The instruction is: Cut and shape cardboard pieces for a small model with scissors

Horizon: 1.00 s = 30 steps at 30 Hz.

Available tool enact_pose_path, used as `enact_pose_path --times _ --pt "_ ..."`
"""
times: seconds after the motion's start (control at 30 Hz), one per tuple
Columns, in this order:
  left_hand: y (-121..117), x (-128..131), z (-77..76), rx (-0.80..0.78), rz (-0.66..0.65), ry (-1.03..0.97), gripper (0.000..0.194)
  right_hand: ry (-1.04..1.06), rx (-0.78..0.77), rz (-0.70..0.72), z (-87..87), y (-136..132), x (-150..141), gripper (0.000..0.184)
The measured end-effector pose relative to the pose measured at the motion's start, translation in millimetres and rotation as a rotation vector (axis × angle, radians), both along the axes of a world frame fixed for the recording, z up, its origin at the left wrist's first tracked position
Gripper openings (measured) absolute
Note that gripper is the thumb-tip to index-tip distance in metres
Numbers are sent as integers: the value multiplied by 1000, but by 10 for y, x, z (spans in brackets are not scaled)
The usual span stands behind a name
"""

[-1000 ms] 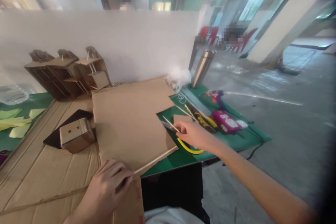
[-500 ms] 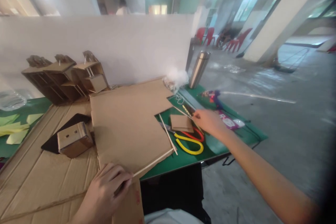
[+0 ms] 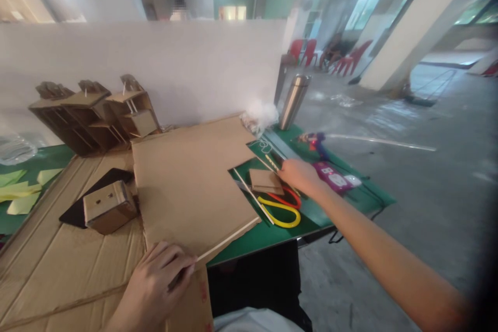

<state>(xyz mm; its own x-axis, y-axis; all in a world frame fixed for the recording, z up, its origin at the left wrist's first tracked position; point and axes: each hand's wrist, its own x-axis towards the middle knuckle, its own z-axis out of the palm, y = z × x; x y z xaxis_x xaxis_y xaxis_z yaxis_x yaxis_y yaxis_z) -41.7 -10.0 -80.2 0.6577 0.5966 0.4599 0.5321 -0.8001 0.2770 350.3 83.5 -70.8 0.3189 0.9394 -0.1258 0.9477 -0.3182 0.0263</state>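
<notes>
My left hand (image 3: 157, 277) is closed at the front edge of a large cardboard sheet (image 3: 187, 181), pinching the near end of a thin wooden stick (image 3: 229, 239) that lies along that edge. On the right, my right hand (image 3: 299, 175) has its fingers pressed together beside another thin stick (image 3: 261, 156) and a yellow-and-black patterned strip (image 3: 271, 161); what they grip is hidden. Nearby are a small cardboard piece (image 3: 265, 180) and scissors (image 3: 282, 212) with yellow and red handles. One more thin stick (image 3: 252, 194) lies by the sheet's right edge, across the scissors.
A cardboard box (image 3: 110, 207) sits at left, before a cardboard shelf model (image 3: 97, 116). Behind my right hand are a metal flask (image 3: 294, 102), a glue gun (image 3: 314, 140) and a purple packet (image 3: 333, 176). The green table (image 3: 373, 194) ends at right. A white partition (image 3: 175, 72) stands behind.
My right hand has moved slightly left. The lower end of the stick by the scissors has shifted right, away from the sheet's corner. My left hand stays in place.
</notes>
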Motion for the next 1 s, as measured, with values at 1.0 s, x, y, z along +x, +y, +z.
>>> enact_pose_path --times 1.0 --pt "2 15 -53 22 20 -14 15 1364 808 298 276 -1069 -978 40"
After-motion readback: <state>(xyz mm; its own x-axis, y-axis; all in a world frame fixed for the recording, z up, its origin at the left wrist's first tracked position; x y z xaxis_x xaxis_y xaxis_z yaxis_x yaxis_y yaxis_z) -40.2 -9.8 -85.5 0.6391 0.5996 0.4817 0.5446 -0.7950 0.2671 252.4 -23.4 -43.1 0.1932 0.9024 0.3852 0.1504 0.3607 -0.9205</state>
